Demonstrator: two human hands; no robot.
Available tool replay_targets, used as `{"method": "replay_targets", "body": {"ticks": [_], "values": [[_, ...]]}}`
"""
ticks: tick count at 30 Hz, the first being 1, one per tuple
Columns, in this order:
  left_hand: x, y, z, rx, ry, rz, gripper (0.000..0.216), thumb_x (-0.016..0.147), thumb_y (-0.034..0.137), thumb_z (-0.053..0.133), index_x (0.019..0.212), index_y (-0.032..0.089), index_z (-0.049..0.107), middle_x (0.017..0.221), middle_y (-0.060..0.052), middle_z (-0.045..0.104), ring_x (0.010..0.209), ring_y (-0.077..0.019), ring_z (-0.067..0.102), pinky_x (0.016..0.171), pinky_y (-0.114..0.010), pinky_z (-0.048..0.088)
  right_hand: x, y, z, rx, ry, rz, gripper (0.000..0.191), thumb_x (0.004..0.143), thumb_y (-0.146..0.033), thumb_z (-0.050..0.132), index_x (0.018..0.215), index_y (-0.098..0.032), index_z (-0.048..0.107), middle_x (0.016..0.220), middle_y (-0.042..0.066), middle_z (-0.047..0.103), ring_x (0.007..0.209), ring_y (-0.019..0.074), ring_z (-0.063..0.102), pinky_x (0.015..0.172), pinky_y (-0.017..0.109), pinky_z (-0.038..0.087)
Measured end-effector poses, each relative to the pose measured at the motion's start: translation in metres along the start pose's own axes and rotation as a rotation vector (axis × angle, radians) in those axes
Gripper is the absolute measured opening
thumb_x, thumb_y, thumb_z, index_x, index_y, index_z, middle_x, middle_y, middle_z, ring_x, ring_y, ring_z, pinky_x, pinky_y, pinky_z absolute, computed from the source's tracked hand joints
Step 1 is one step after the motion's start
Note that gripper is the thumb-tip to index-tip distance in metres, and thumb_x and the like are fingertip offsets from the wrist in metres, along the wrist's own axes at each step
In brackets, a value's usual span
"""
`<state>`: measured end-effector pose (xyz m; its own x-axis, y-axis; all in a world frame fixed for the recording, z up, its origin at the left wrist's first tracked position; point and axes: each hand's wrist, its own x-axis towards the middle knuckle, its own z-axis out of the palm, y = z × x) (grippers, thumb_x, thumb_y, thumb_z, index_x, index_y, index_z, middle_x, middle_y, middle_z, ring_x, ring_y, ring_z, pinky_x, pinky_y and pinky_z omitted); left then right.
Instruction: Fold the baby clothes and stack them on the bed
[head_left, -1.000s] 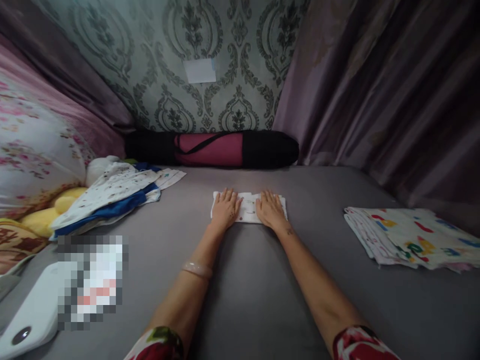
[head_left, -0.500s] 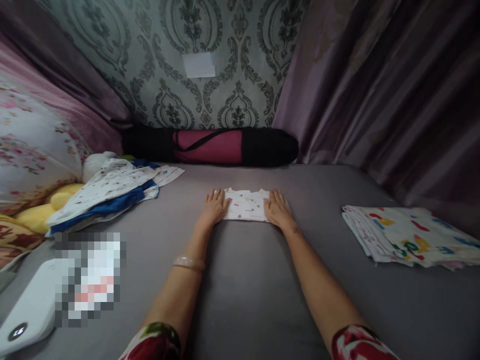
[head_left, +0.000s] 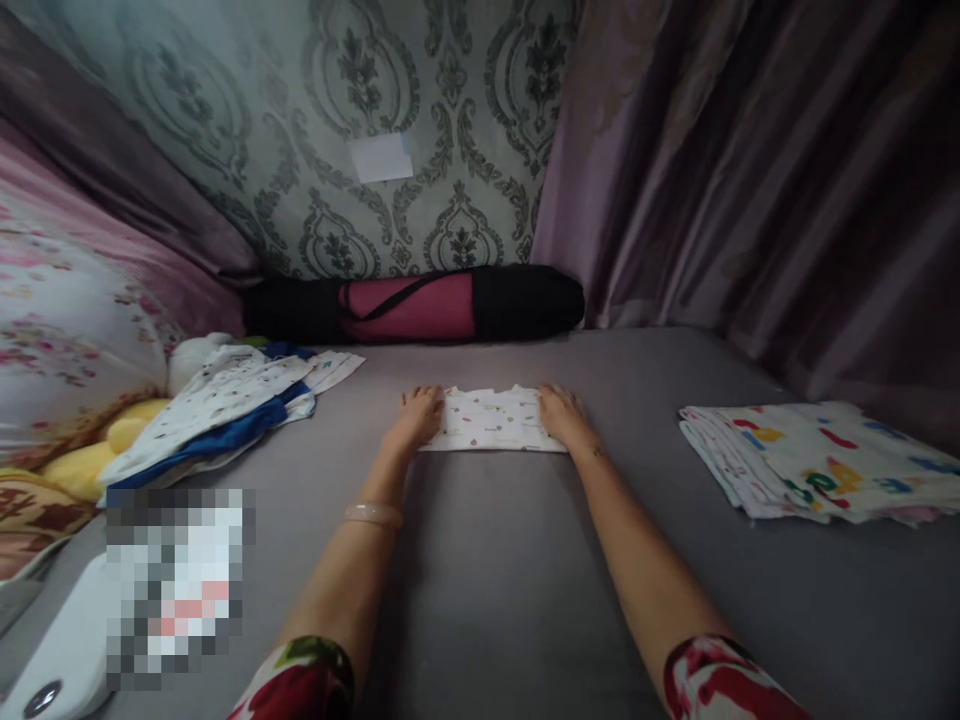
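Observation:
A small white garment (head_left: 491, 422) with a scattered coloured print lies folded in a flat strip on the grey sheet. My left hand (head_left: 421, 415) rests at its left end, fingers a little bent and apart. Over the right end is my right hand (head_left: 564, 412), palm down, also with slightly bent, parted fingers. Both hands touch the cloth near its side edges. The fingertips are small and dim, and the cloth under the palms is hidden.
Loose white and blue clothes (head_left: 225, 410) lie left, beside a yellow plush item (head_left: 82, 465) and a floral pillow (head_left: 67, 330). Folded printed cloths (head_left: 832, 460) are stacked right. A black and pink long bag (head_left: 412, 308) lies along the wall; a white device (head_left: 64, 640) sits near left.
My hands have slid apart toward the garment's two ends, and more of its printed face shows between them. My fingers look more bent. The view has shifted slightly.

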<state>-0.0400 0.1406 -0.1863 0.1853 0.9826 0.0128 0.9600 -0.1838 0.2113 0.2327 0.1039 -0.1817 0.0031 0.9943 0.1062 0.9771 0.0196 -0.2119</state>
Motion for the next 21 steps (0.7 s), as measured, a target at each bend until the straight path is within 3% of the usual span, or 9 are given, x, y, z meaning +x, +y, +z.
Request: {"method": "replay_targets", "body": {"ticks": [4,10,15,21], "values": [[0.022,-0.003,-0.017,0.024,-0.098,0.04,0.041,0.084,0.018,0.05,0.124,0.018,0.057,0.122,-0.014,0.062,0.113,-0.0271,0.057,0.097,-0.043,0.041,0.002,0.008,0.0,0.002,-0.006,-0.029,0.038,0.095,-0.022,0.034,0.124,-0.017,0.058,0.122,0.016,0.055,0.112,0.0272,0.047,0.094,0.037,0.034],[0.034,-0.002,-0.028,-0.008,-0.136,0.05,0.04,0.074,0.019,0.059,0.113,0.022,0.066,0.113,-0.009,0.068,0.106,-0.0253,0.06,0.089,-0.035,0.045,0.017,0.016,-0.002,0.097,-0.059,0.017,0.038,0.092,-0.027,0.045,0.127,-0.018,0.058,0.126,0.014,0.051,0.117,0.0266,0.045,0.098,0.036,0.033],[0.028,0.0,-0.034,-0.056,-0.095,0.031,0.035,0.068,0.021,0.061,0.101,0.018,0.069,0.1,-0.009,0.07,0.098,-0.0258,0.061,0.081,-0.032,0.046,0.024,0.023,-0.009,0.191,-0.105,0.03,0.035,0.085,-0.025,0.058,0.118,-0.015,0.063,0.124,0.015,0.054,0.115,0.0239,0.051,0.095,0.031,0.038],[0.007,-0.002,-0.059,-0.261,-0.028,0.154,0.031,0.071,0.027,0.059,0.097,0.011,0.064,0.084,-0.002,0.066,0.079,-0.016,0.06,0.068,-0.023,0.046,0.012,0.029,-0.034,0.333,-0.1,-0.088,0.027,0.082,-0.019,0.058,0.108,-0.014,0.063,0.098,0.005,0.069,0.084,0.0142,0.062,0.072,0.021,0.045]]}}
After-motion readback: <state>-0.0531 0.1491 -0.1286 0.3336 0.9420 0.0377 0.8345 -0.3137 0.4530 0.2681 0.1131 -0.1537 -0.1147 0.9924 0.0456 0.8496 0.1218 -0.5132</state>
